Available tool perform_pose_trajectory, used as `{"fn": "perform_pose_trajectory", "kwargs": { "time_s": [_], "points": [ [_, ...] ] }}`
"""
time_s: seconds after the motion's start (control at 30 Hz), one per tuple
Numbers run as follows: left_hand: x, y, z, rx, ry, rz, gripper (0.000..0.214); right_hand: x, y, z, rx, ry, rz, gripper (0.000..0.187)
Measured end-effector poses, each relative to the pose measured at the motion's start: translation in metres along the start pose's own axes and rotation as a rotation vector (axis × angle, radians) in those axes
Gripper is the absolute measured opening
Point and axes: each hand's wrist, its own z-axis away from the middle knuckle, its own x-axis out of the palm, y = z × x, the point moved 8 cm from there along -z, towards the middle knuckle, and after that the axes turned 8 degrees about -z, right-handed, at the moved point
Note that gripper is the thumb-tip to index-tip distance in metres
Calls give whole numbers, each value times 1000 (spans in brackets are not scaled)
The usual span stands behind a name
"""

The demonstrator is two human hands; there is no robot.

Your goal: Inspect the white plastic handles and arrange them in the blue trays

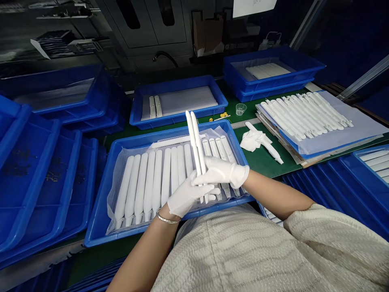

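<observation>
The left hand grasps the lower ends of two long white plastic sticks, and the right hand clasps them just above. The sticks rise tilted beyond both hands, over the blue tray beneath, with a row of white pieces left of them.

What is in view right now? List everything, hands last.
held parts: two, white, gripped together above the front tray
front tray: one, blue, in front of the person
tray parts: one row, white, lying in the front tray
back tray: one, blue, behind the front tray
left trays: several, blue, overlapping at left
sheet parts: one row, white, on a sheet at right
cup: one, clear, on the mat
spare glove: one, white, on the mat
bracelet: one, silver, left wrist
left hand: white glove, closed on the held parts
right hand: white glove, closed on the held parts
</observation>
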Motion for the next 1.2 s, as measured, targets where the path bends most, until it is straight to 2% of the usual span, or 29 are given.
{"fn": "perform_pose_trajectory", "kwargs": {
  "time_s": [0.07, 0.13, 0.23, 0.37, 0.57, 0.67, 0.77, 0.87, 0.97, 1.03, 1.13, 1.2],
  "points": [
    [-2, -2, 1, 2, -4, -8, 58, 9, -2, 4, -26, -47, 187, 34],
    [-1, -5, 3, -4, -16, -24, 56, 1, -11, 4, -74, 38, 311, 40],
    [5, -8, 10, -17, -47, -49, 56, -27, -32, -2, -129, 225, 336, 47],
    [14, -15, 19, -65, -114, -84, 57, -78, -58, -13, -162, 484, 265, 40],
    [16, -25, 24, -127, -190, -149, 55, -143, -75, -32, -180, 717, 118, 34],
    [14, -25, 24, -128, -191, -203, 56, -158, -70, -32, -198, 787, 42, 28],
    [13, -22, 24, -118, -179, -170, 57, -145, -60, -29, -265, 679, -89, 33],
    [8, -20, 22, -112, -126, -143, 63, -116, -51, -17, -295, 544, -148, 42],
    [5, -17, 20, -100, -75, -133, 67, -83, -46, -2, -275, 438, -106, 48],
    [6, -15, 20, -106, -67, -124, 69, -67, -46, 6, -267, 402, -31, 55],
    [9, -13, 19, -119, -60, -107, 77, -52, -49, 11, -277, 383, 59, 75],
    [10, -12, 20, -120, -50, -91, 80, -48, -50, 11, -276, 370, 56, 75]
  ]
}}
